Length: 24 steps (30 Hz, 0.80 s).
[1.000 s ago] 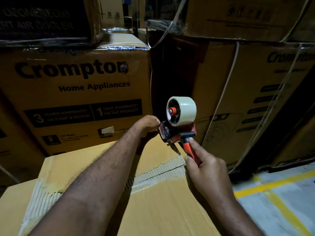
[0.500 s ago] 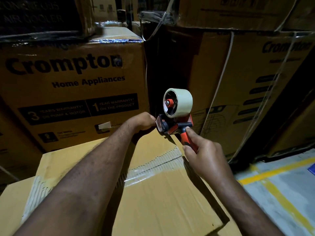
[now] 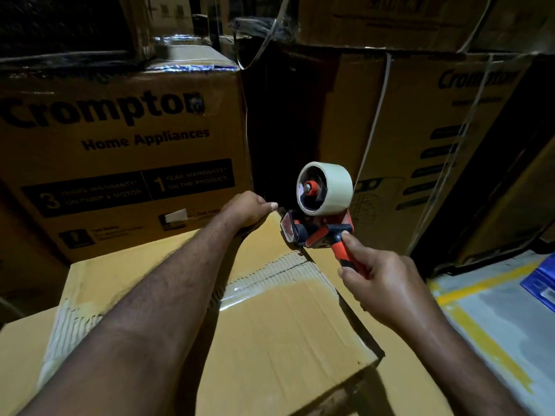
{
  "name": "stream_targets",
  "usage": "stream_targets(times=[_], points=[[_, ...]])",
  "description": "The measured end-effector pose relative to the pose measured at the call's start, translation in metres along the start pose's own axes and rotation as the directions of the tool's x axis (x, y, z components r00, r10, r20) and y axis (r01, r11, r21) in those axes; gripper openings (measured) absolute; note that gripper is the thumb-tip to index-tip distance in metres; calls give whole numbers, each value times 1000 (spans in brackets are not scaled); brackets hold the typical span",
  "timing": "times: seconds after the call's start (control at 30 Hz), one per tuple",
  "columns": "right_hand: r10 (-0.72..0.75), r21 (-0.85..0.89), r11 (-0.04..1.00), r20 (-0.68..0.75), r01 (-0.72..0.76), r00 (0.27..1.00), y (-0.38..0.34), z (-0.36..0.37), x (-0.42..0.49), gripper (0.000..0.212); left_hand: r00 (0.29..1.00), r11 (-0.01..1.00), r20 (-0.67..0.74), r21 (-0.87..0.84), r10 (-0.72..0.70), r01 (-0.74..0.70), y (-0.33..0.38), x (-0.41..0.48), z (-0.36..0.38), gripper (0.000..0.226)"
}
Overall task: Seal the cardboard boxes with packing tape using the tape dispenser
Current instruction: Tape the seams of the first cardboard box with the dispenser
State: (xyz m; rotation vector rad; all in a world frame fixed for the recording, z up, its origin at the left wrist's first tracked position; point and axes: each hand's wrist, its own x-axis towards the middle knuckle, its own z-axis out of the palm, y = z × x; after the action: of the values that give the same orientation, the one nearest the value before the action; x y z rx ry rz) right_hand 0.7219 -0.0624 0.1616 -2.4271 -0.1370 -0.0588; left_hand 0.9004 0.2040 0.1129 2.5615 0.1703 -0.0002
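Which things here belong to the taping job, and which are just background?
Job:
- tape dispenser, gripped by the right hand
- tape roll
- plain box with taped seam
- left hand at the box's far edge

Background:
- stacked printed cartons
- white straps
- yellow floor lines
- blue thing at right edge

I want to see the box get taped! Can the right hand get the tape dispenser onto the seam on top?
Probably yes. The right hand grips the tape dispenser, whose front sits just over the far end of the seam, with nothing between.
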Motion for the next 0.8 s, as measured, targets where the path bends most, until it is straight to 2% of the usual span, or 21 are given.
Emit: stream_targets(times=[0.07, 0.13, 0.2, 0.23, 0.33, 0.43, 0.8], points=[[-17, -32, 999, -13, 17, 1000, -2, 0, -5, 56, 997, 994, -73, 109, 23, -15, 9, -7, 4, 38], [-31, -36, 999, -21, 30, 999, -4, 1, -5, 56, 979, 955, -148, 280, 143, -98, 20, -12, 10, 37], [-29, -27, 999, -9, 28, 1000, -5, -1, -3, 56, 962, 922, -70, 311, 265, -231, 26, -16, 19, 43], [-24, -15, 1000, -1, 24, 1000, -5, -1, -3, 56, 963, 920, 8, 292, 270, -260, 25, -16, 22, 45], [-17, 22, 1000, 13, 17, 1000, -3, 0, -4, 57, 974, 929, 148, 307, 170, -208, 18, -10, 22, 51], [-29, -30, 999, 12, 29, 1000, -5, -4, -8, 57, 964, 925, 233, 323, 125, -198, 19, -7, 19, 55], [1, -124, 992, 39, 4, 999, 7, -23, -45, 59, 973, 923, 210, 348, 92, -163, 28, -23, 17, 58]])
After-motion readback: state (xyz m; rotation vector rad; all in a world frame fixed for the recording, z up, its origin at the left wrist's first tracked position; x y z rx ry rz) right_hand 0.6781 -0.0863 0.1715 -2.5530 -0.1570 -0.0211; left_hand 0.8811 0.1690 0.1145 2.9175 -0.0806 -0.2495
